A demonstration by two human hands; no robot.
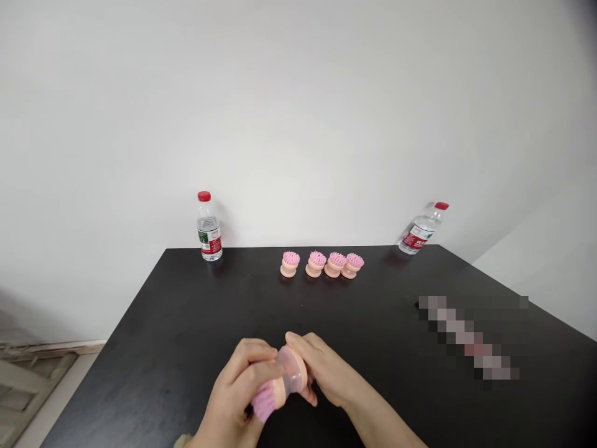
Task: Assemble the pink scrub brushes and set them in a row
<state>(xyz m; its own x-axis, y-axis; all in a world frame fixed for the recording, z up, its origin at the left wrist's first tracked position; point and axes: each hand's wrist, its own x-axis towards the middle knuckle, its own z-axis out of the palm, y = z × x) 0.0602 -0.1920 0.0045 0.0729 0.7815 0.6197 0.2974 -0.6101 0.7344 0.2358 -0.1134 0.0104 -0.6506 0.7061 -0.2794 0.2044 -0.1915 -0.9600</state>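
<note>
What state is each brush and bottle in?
Held brush: tipped over, pink bristles toward picture's lower left.
Leftmost table brush: bristles up.
Second table brush: bristles up.
Third table brush: bristles up.
Rightmost table brush: bristles up.
Left water bottle: upright, capped.
Right water bottle: capped.

Single view from a head-worn camera, facing forward and down over the worktop [186, 311] to the wall [298, 124] beyond; the brush [291, 377] is close, low near the centre.
</note>
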